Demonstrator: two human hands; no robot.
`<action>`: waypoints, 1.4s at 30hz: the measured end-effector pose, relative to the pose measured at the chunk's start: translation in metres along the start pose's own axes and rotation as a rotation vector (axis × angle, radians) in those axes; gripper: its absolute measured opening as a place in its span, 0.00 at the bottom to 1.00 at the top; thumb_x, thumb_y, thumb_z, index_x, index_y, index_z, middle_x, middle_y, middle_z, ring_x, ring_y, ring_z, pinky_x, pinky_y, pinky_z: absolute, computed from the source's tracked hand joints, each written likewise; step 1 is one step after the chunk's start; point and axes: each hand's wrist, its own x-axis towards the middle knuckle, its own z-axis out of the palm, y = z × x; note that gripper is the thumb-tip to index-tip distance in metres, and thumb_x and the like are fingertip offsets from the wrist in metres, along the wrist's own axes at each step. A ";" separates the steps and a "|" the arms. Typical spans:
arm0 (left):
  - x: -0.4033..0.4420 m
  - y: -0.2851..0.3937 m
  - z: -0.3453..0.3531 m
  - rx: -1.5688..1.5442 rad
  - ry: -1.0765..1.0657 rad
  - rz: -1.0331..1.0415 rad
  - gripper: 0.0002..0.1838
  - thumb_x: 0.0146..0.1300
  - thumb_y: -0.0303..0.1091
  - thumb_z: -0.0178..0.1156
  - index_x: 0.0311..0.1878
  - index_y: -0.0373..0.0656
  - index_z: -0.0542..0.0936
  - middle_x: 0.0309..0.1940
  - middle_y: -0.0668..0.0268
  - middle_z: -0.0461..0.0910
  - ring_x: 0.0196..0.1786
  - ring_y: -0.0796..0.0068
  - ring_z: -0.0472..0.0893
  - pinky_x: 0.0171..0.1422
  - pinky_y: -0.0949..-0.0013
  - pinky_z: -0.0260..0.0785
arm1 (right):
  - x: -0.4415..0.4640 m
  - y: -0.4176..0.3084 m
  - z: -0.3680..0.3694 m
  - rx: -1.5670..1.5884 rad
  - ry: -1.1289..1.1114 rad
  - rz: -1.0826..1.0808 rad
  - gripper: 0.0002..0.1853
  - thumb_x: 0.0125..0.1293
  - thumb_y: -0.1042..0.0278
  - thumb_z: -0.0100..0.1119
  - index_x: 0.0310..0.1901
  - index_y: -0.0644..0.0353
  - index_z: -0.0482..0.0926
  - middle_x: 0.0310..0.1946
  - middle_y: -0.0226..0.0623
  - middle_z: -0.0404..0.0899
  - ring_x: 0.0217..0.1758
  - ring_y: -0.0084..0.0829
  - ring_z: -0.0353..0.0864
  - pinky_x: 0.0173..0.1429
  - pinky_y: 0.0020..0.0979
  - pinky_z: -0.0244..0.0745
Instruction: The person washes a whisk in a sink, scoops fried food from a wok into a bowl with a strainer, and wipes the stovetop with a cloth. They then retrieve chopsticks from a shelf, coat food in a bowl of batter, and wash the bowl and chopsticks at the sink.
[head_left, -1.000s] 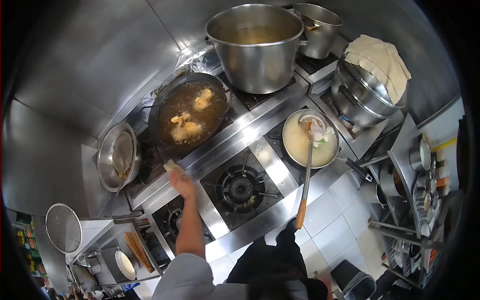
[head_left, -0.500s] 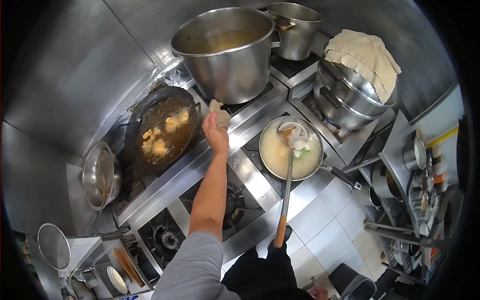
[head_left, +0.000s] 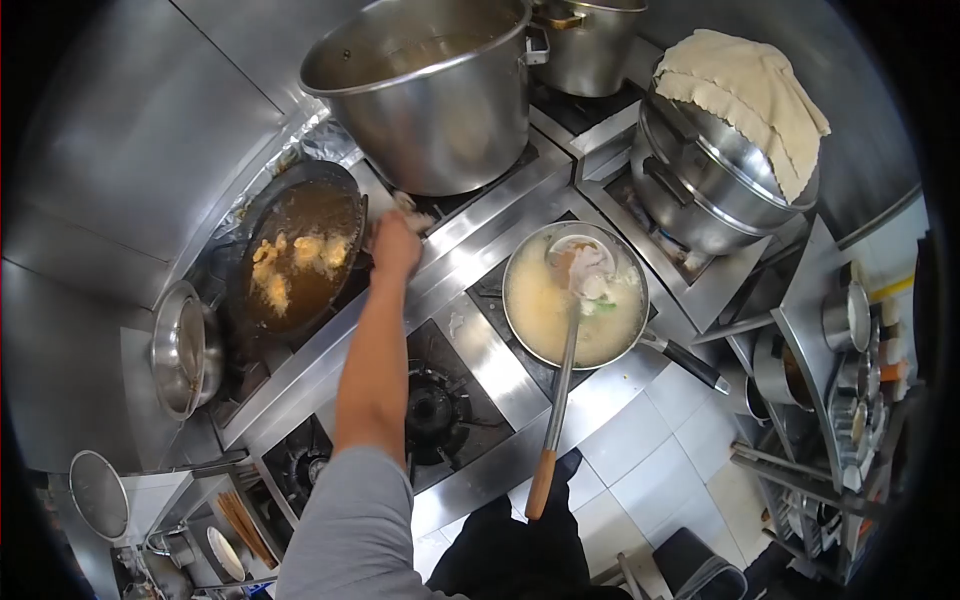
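Observation:
My left hand (head_left: 397, 246) is closed on a beige cloth (head_left: 408, 206), partly hidden by the hand and blurred. The hand sits at the right rim of a dark wok (head_left: 243, 285), close to its side handle; whether cloth and handle touch I cannot tell. Golden battered pieces (head_left: 268, 262) float in the wok's brown oil. To the right, a pan (head_left: 545, 350) of pale, cloudy broth stands on the range, with a wood-handled ladle (head_left: 562, 410) resting in it. Whitish pieces lie in the ladle's bowl. My right hand is out of view.
A large stockpot (head_left: 440, 125) stands behind my left hand, a smaller pot (head_left: 590, 50) beyond it. At right is a lidded pot (head_left: 690, 200) draped with a cloth (head_left: 745, 90). A steel bowl (head_left: 212, 350) sits left of the wok. Bare burners (head_left: 432, 408) lie under my forearm.
My left hand has moved left and slightly down with the cloth, from beside the stockpot to the wok's rim. My right hand has left the bottom edge of the view.

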 end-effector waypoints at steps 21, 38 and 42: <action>-0.330 -0.287 -0.132 -0.098 0.406 -0.615 0.18 0.50 0.27 0.52 0.44 0.40 0.83 0.47 0.55 0.79 0.53 0.59 0.76 0.60 0.61 0.67 | -0.022 -0.075 -0.014 0.175 -0.030 -0.196 0.25 0.65 0.53 0.59 0.57 0.59 0.67 0.54 0.39 0.70 0.50 0.33 0.74 0.53 0.36 0.73; -0.138 0.018 -0.017 -0.212 -0.218 0.330 0.24 0.50 0.25 0.58 0.53 0.47 0.79 0.48 0.61 0.80 0.53 0.60 0.76 0.61 0.56 0.64 | -0.079 -0.140 0.020 0.331 0.134 -0.441 0.05 0.63 0.63 0.56 0.33 0.51 0.72 0.29 0.28 0.74 0.28 0.23 0.75 0.29 0.25 0.72; -0.170 0.020 0.008 -0.287 -0.088 0.340 0.23 0.48 0.24 0.56 0.51 0.46 0.79 0.45 0.57 0.79 0.50 0.54 0.75 0.54 0.54 0.65 | -0.060 -0.114 0.021 0.335 0.110 -0.463 0.03 0.65 0.65 0.56 0.35 0.51 0.73 0.29 0.28 0.74 0.31 0.25 0.76 0.30 0.29 0.74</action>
